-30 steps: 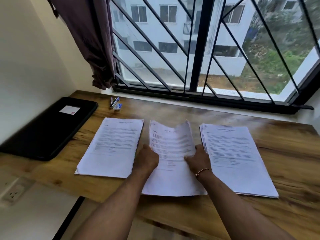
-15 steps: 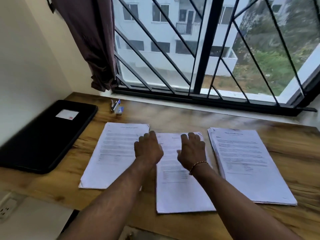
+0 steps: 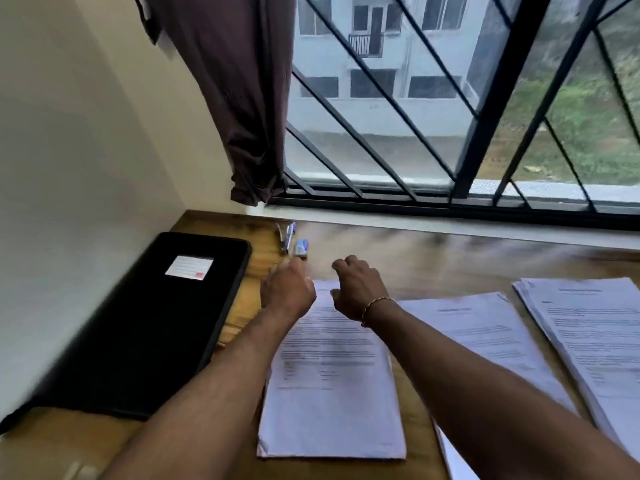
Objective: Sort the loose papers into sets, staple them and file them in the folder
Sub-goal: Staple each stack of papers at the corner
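Three sets of printed white papers lie side by side on the wooden desk: a left set [image 3: 332, 393], a middle set [image 3: 485, 337] and a thicker right set [image 3: 595, 337]. A small stapler [image 3: 286, 235] and a blue staple box [image 3: 301, 247] sit near the window sill. The black folder [image 3: 145, 327] with a white label lies flat at the left. My left hand [image 3: 287, 289] hovers just short of the stapler, fingers loosely curled, holding nothing. My right hand [image 3: 356, 287] floats over the top edge of the left set, fingers curled and empty.
A wall runs along the left edge of the desk [image 3: 450, 258]. A barred window [image 3: 450, 133] lines the far side, and a dark curtain [image 3: 242, 98] hangs down to the sill above the stapler.
Both hands left the middle set and moved left and forward toward the stapler. The view swung left, so the papers now sit further right in frame.
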